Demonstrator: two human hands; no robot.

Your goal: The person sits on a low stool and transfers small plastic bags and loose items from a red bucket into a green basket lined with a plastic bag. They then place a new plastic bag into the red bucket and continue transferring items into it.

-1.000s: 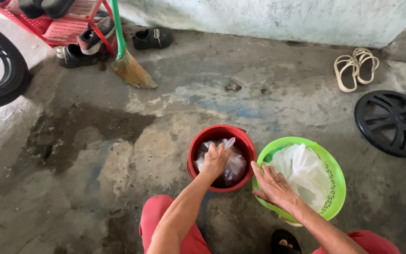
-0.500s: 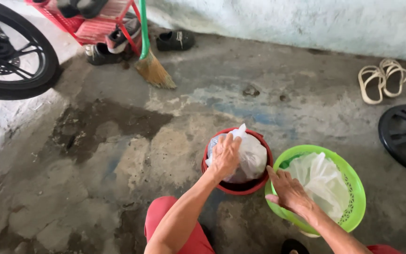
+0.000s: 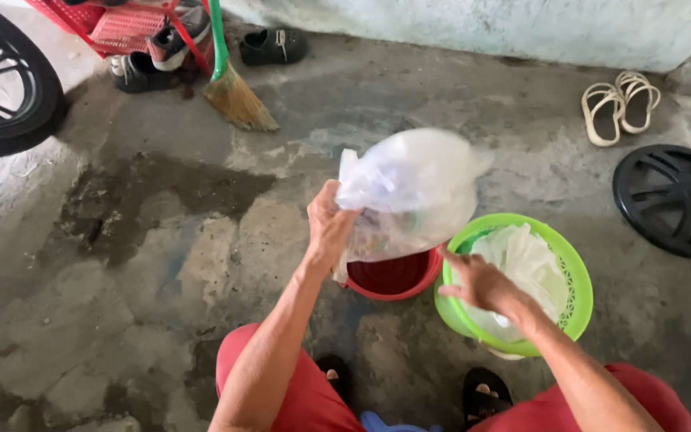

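Plastic bag — clear, wet-looking — hangs above the red bucket, pinched in my left hand. My right hand hovers over the green basket's rim — fingers loosely spread, holding nothing.

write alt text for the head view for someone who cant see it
Seen from above, a person's left hand lifts a clear plastic bag above a red bucket, while the right hand rests at the rim of a green basket holding more plastic. Around them on the stained concrete floor are a broom, sandals and shoes.
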